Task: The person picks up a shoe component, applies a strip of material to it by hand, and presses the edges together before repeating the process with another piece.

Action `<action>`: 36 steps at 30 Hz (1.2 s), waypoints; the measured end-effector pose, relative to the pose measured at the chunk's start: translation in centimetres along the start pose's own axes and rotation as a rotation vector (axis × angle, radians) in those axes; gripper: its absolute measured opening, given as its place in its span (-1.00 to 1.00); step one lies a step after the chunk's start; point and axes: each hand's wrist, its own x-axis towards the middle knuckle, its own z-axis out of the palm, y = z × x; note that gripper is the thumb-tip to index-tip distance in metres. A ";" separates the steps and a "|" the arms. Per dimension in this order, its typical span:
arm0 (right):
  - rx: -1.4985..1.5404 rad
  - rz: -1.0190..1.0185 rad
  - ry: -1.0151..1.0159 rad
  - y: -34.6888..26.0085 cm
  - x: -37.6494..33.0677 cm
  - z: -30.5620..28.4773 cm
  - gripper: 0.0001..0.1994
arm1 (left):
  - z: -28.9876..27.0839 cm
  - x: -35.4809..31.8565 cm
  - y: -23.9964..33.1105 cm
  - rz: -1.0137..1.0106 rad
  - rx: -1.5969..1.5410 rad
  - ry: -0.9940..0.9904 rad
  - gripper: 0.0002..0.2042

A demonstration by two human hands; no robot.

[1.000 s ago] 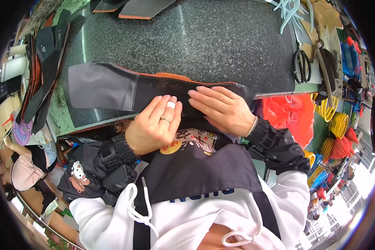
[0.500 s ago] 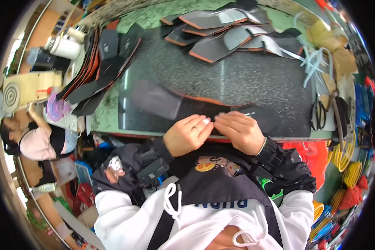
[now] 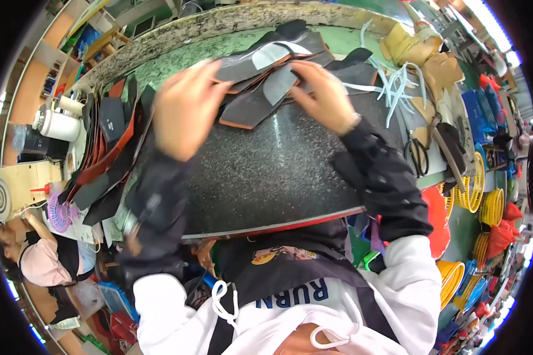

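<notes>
A pile of dark grey, flat leather-like pieces with orange edges (image 3: pixel 249 109) lies at the far side of the black speckled board (image 3: pixel 260 183). Some of them carry pale grey patches. My right hand (image 3: pixel 328 97) reaches over the pile's right part, thumb and fingers apart around a patched piece; whether it touches is unclear. At the pile's left end is my left hand (image 3: pixel 186 109), blurred, its fingers stretched toward the pieces and nothing visible in them. Left of the board stands a bundle of similar dark and reddish pieces (image 3: pixel 109 136).
Pale blue strips (image 3: pixel 400 89) lie in a tangle at the far right. Black-handled scissors (image 3: pixel 419 157) rest at the board's right edge. A white jar (image 3: pixel 59 125) and a purple fan (image 3: pixel 59 210) stand to the left, near another person (image 3: pixel 47 254).
Both hands have left the near edge of the board and moved out to the far pile, spreading apart. The long dark piece that lay under them no longer shows on the board.
</notes>
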 end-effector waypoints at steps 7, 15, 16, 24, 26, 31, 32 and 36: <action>0.095 0.260 -0.065 2.7 2.1 4.7 -0.51 | 12.8 9.3 -3.7 -0.085 -0.256 -0.612 -0.33; -0.360 -0.016 -0.066 1.0 2.2 4.9 -0.39 | 4.6 9.9 -1.5 -0.317 -0.104 -0.050 -0.63; -0.386 -0.036 -0.125 1.3 2.6 5.1 -0.38 | 2.0 8.2 0.8 -0.201 -0.125 0.057 -0.59; -0.713 0.767 -0.217 16.2 -1.2 -8.7 -0.58 | 0.4 -13.8 12.6 0.253 -0.198 -0.216 -0.60; -0.637 0.793 -0.280 17.0 -1.5 -9.5 -0.56 | -0.6 -14.5 13.2 0.218 -0.205 -0.239 -0.60; 0.492 0.881 -0.359 13.3 -3.2 -15.6 -0.70 | -2.0 -14.1 14.6 0.144 -0.255 -0.538 -0.62; 1.057 0.834 -0.272 11.9 -3.4 -15.4 -0.72 | -2.0 -14.2 14.9 0.124 -0.263 -0.661 -0.62; 1.456 0.948 0.350 -2.8 -7.1 -10.9 -0.74 | -1.9 -14.5 16.0 0.007 -0.309 -0.614 -0.72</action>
